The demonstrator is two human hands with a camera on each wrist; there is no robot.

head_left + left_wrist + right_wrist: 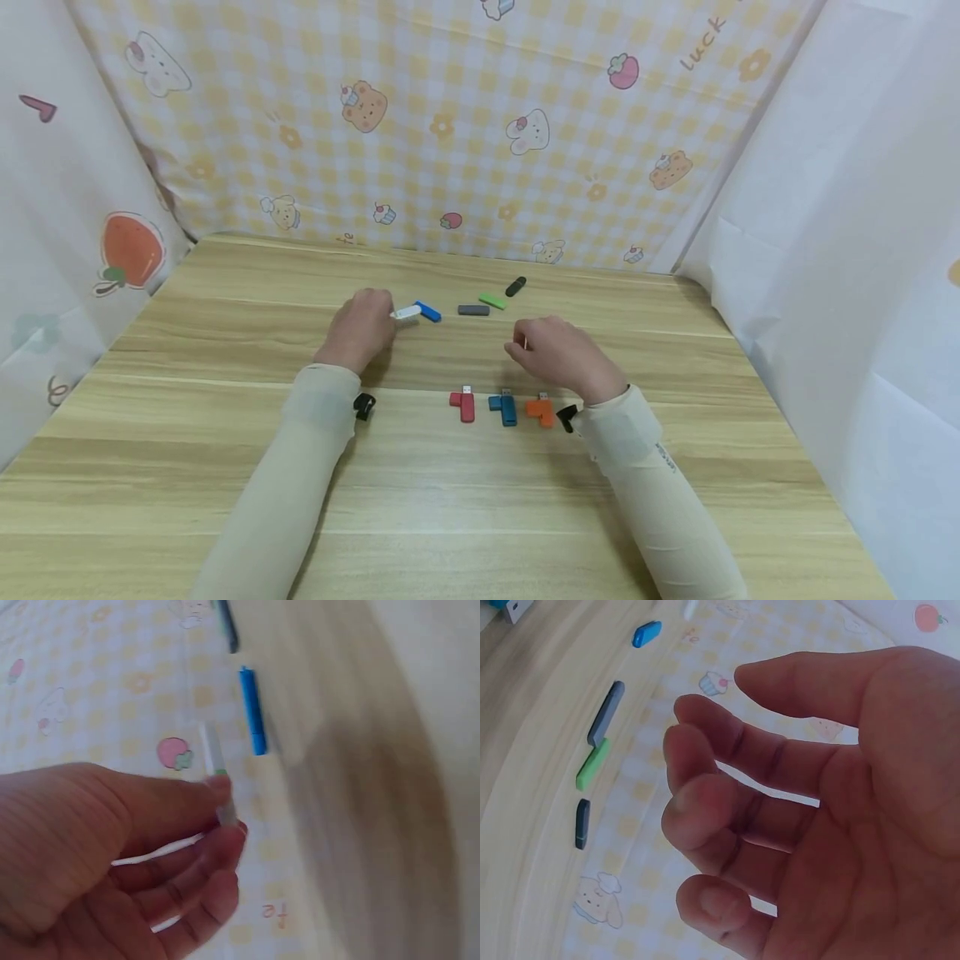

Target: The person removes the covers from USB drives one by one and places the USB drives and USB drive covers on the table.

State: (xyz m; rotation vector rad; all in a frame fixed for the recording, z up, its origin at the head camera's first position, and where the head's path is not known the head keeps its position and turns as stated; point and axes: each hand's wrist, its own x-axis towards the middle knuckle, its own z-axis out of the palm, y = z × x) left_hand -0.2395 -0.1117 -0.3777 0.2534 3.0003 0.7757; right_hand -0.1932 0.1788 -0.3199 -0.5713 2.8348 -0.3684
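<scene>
Lying near the pinched white stick (407, 312): a blue stick (429, 312)

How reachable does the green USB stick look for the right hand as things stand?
Probably yes: the right hand holds nothing and is nearby, and no object stands between it and the green USB stick.

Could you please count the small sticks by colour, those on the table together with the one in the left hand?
White stick: 1
Far blue stick and near blue stick: 2
Grey stick: 1
Green stick: 1
Black stick: 1
Red stick: 1
Orange stick: 1
Total: 8
</scene>
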